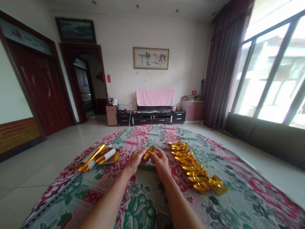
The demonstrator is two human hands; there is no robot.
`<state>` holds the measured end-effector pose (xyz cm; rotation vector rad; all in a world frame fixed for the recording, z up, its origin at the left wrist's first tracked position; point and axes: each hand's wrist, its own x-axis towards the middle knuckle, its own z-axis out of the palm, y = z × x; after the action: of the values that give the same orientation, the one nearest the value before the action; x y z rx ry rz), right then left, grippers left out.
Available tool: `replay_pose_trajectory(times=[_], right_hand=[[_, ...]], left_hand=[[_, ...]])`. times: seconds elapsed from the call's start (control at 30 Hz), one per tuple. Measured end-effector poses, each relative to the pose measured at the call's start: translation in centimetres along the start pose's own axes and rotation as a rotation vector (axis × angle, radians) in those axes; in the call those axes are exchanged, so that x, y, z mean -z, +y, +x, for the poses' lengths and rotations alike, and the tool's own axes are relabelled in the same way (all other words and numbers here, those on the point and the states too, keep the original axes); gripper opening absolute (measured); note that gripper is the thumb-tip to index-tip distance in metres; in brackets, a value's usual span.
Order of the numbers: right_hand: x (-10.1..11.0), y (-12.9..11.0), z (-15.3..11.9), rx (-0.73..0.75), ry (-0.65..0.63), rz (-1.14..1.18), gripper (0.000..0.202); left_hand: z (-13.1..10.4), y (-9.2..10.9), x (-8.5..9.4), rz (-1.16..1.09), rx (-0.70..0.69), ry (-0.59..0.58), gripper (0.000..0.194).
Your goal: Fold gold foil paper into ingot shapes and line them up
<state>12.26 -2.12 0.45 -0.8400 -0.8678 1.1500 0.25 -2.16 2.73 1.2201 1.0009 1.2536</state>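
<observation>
A small folded piece of gold foil paper [149, 152] is held up between my two hands over the flowered cloth. My left hand [138, 158] grips its left end, fingers closed. At its right side my right hand [160, 160] pinches the paper with thumb and fingers; some fingertips are hidden behind it. Right of my hands lies a row of several folded gold foil ingots [190, 162], shiny and boat-shaped, overlapping one another. Off to the left, loose gold foil sheets [105, 156] with white backs lie partly curled.
The flowered cloth [143, 210] covers the wide surface in front of me. Beyond it stand a low black cabinet [152, 119] and a pink cloth [155, 97] draped over something. A dark curtain [221, 63] and windows are at the right, a red door [43, 86] at the left.
</observation>
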Motion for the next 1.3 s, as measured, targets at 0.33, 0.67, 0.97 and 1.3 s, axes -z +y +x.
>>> replay_pose_trajectory(times=[0.33,0.67,0.97,1.3], right_hand=[[0.2,0.3,0.1,0.020,-0.052,-0.049,0.031],[-0.1,-1.0,-0.8,-0.002,-0.082,-0.116,0.033],[0.1,-0.6,-0.6,0.047,-0.084,-0.170,0.036],[-0.2,-0.8,-0.8,0.040,-0.101,-0.127,0.034]], left_hand=[[0.0,0.4,-0.2,0.075,-0.040,-0.027,0.037],[-0.1,0.3,-0.1,0.110,-0.070,-0.047,0.038],[-0.1,0.4,0.0,0.105,-0.092,-0.040,0.030],[-0.3,0.4,0.0,0.064,-0.109,-0.103,0.029]])
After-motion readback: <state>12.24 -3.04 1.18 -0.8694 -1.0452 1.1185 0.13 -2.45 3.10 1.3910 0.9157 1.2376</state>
